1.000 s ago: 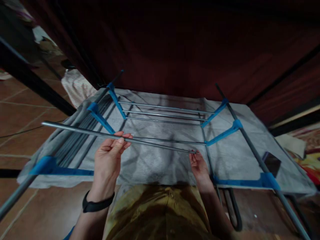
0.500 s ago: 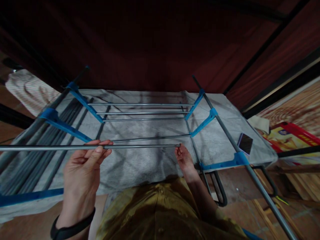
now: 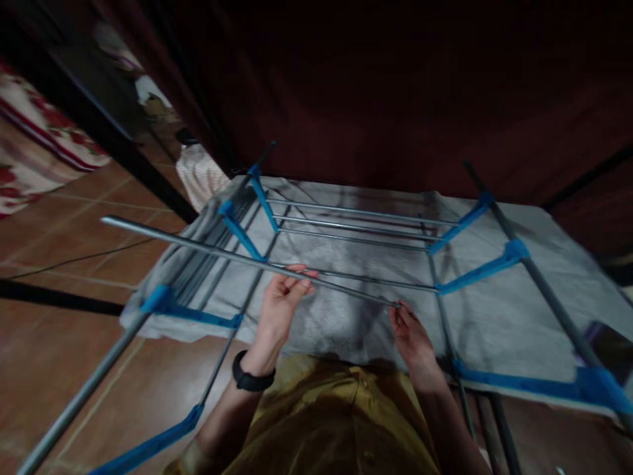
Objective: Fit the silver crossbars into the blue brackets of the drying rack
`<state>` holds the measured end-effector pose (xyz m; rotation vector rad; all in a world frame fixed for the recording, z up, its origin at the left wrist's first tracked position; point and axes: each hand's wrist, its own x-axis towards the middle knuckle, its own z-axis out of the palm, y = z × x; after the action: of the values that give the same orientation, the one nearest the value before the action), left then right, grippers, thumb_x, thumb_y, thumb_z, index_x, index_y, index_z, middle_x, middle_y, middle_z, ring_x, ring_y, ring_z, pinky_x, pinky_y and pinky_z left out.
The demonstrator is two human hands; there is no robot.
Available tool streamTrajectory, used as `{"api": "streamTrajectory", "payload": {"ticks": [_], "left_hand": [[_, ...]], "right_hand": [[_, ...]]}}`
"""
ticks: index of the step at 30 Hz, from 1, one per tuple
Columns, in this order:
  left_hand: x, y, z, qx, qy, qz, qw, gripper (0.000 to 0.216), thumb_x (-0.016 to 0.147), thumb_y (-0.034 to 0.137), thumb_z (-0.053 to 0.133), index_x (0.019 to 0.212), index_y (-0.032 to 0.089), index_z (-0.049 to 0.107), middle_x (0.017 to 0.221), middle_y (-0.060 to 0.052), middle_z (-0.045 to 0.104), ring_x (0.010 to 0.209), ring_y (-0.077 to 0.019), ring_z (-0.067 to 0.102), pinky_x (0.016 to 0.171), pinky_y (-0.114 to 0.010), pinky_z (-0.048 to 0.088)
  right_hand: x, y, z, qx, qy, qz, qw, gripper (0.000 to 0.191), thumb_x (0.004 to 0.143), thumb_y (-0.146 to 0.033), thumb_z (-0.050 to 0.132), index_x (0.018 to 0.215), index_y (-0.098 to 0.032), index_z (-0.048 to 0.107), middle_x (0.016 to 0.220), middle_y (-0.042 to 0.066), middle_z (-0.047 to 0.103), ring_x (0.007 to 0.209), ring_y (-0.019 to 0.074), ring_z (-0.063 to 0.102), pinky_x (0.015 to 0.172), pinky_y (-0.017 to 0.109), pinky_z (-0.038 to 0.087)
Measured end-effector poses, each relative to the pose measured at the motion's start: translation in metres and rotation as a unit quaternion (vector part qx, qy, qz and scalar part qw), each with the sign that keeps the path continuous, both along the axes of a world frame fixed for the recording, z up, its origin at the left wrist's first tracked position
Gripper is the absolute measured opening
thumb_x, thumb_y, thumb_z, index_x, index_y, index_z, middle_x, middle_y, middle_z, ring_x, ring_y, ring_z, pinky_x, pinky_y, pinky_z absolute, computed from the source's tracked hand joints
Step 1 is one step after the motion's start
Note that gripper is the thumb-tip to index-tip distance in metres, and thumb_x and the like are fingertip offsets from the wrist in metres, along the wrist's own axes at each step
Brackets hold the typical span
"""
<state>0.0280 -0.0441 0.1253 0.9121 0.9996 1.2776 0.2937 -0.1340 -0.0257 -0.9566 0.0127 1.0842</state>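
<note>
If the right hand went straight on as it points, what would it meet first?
Past the held rod, the right hand would probably meet the nearest crossbar, though depth is unclear.

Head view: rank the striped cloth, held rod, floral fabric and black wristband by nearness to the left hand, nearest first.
1. Held rod, in the left hand.
2. Black wristband, on the left wrist.
3. Striped cloth, back left.
4. Floral fabric, far left.

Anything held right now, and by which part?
Yes, a long grey metal rod: left hand grips it partway along, right hand fingers its right end.
</note>
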Motion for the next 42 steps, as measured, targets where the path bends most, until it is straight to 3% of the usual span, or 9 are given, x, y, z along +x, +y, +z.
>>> {"api": "streamTrajectory", "payload": {"ticks": [4, 8, 14, 21, 24, 31, 35, 42], "left_hand": [[0.008, -0.004, -0.006, -0.016, -0.025, -0.034, 0.999, 0.039, 0.073, 0.028, 0.084, 0.105, 0.016, 0.066, 0.098, -0.008, 0.077, 0.086, -0.0169, 0.07, 0.078, -0.029, 0.053], [0.01, -0.004, -0.009, -0.006, -0.033, -0.027, 0.999, 0.035, 0.075, 0.028, 0.083, 0.103, 0.015, 0.067, 0.096, -0.008, 0.076, 0.084, -0.0169, 0.068, 0.077, -0.028, 0.05], [0.009, -0.004, -0.014, -0.001, -0.045, -0.021, 0.999, 0.039, 0.073, 0.03, 0.084, 0.105, 0.016, 0.065, 0.094, -0.008, 0.075, 0.086, -0.0175, 0.068, 0.075, -0.027, 0.048], [0.02, -0.011, -0.034, 0.018, -0.049, -0.036, 0.998, 0.038, 0.075, 0.034, 0.083, 0.103, 0.017, 0.063, 0.09, -0.006, 0.073, 0.086, -0.0171, 0.066, 0.083, -0.03, 0.048], [0.024, -0.014, -0.045, 0.015, -0.039, -0.039, 0.998, 0.04, 0.075, 0.032, 0.083, 0.105, 0.018, 0.061, 0.09, -0.004, 0.071, 0.085, -0.0161, 0.065, 0.081, -0.029, 0.047], [0.03, -0.017, -0.059, 0.012, 0.008, -0.04, 0.999, 0.035, 0.079, 0.029, 0.076, 0.107, 0.019, 0.057, 0.089, -0.004, 0.069, 0.084, -0.016, 0.062, 0.08, -0.029, 0.045], [0.029, -0.018, -0.055, 0.028, 0.04, -0.053, 0.997, 0.031, 0.083, 0.024, 0.067, 0.112, 0.02, 0.054, 0.089, -0.004, 0.067, 0.087, -0.0175, 0.063, 0.083, -0.03, 0.046], [0.01, -0.007, -0.05, 0.111, 0.222, -0.061, 0.967, 0.038, 0.087, 0.019, 0.05, 0.125, 0.021, 0.052, 0.087, -0.002, 0.063, 0.084, -0.0171, 0.061, 0.082, -0.03, 0.047]], "right_hand": [[-0.004, 0.0, -0.022, -0.056, -0.011, 0.044, 0.997, 0.029, 0.063, -0.017, 0.089, 0.087, -0.022, 0.073, 0.092, -0.004, 0.074, 0.089, 0.0113, 0.07, 0.087, 0.023, 0.06], [-0.016, 0.0, -0.031, -0.053, -0.006, 0.115, 0.992, 0.029, 0.061, -0.021, 0.091, 0.086, -0.023, 0.076, 0.09, -0.002, 0.075, 0.084, 0.0133, 0.071, 0.084, 0.024, 0.061], [-0.037, -0.001, -0.027, -0.034, 0.003, 0.159, 0.987, 0.04, 0.053, -0.021, 0.094, 0.089, -0.025, 0.078, 0.093, 0.0, 0.077, 0.083, 0.0166, 0.073, 0.082, 0.029, 0.063], [-0.063, -0.006, -0.021, -0.043, 0.015, 0.256, 0.966, 0.031, 0.067, -0.028, 0.089, 0.095, -0.024, 0.078, 0.103, 0.003, 0.077, 0.099, 0.0194, 0.073, 0.091, 0.029, 0.061], [-0.071, -0.009, -0.016, -0.032, 0.024, 0.294, 0.955, 0.032, 0.067, -0.031, 0.09, 0.096, -0.024, 0.078, 0.108, 0.005, 0.077, 0.104, 0.0208, 0.072, 0.094, 0.03, 0.059], [-0.087, -0.005, -0.003, -0.034, 0.007, 0.298, 0.954, 0.04, 0.055, -0.037, 0.095, 0.089, -0.024, 0.078, 0.102, 0.007, 0.078, 0.099, 0.0234, 0.073, 0.093, 0.034, 0.059], [-0.092, -0.004, -0.001, -0.053, -0.018, 0.309, 0.949, 0.039, 0.06, -0.046, 0.091, 0.089, -0.025, 0.077, 0.105, 0.008, 0.077, 0.102, 0.0262, 0.072, 0.097, 0.041, 0.056], [-0.081, 0.003, 0.007, -0.053, -0.114, 0.292, 0.948, 0.045, 0.065, -0.05, 0.084, 0.099, -0.023, 0.074, 0.112, 0.01, 0.074, 0.104, 0.0267, 0.069, 0.095, 0.042, 0.053]]}}
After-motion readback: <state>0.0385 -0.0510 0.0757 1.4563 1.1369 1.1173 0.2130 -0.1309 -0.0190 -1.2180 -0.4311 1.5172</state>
